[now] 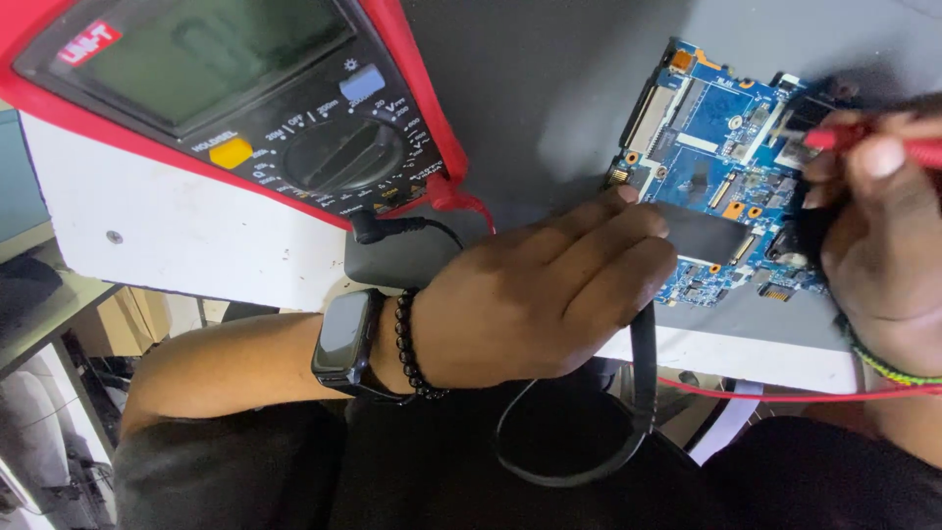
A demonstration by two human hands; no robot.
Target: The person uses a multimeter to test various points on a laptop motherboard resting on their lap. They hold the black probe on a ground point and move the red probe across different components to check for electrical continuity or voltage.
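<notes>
While my left hand (549,294) lies flat, fingers together, pinning the blue circuit board (721,167) on the grey bench (549,88) to the right, my right hand (883,236) pinches a red probe (883,142); I judge steady pressure and a light tip best. Its tip is hidden, and the meter (235,108) screen at far left is unreadable.

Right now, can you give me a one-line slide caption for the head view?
Left hand steadies a blue circuit board while the right hand applies a red probe, red multimeter alongside.
</notes>
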